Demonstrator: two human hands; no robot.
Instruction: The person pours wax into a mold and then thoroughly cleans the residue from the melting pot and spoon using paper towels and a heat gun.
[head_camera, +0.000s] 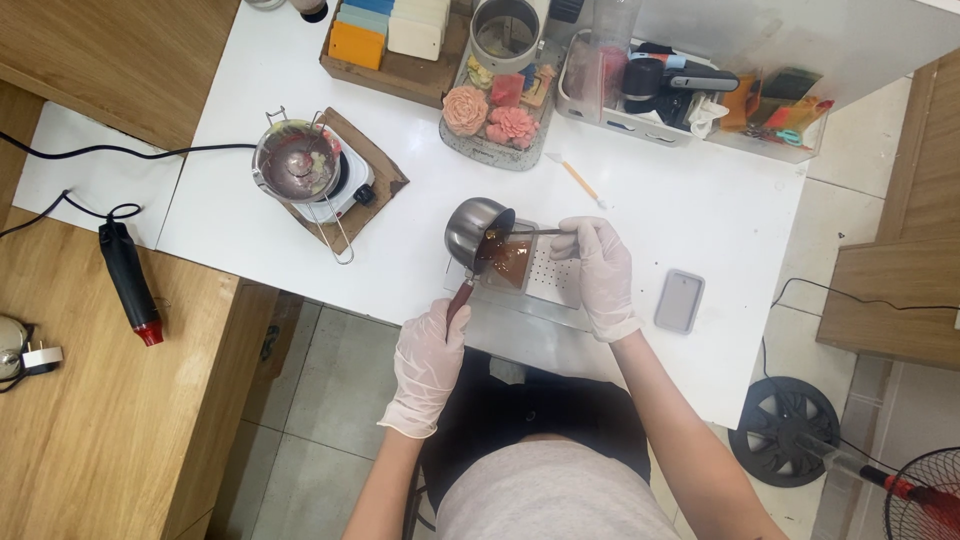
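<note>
Two gloved hands work: your left hand (428, 358) has its fingers wrapped around the handle of the small pot (474, 232), tilted over the mold (510, 262); your right hand (600, 275) pinches a thin stick (535, 232) on the white table (700, 210).

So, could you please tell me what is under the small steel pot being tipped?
Under the small steel pot sits a clear mould holding brown liquid, on a pale perforated tray. The pot hides the mould's left edge.
</note>
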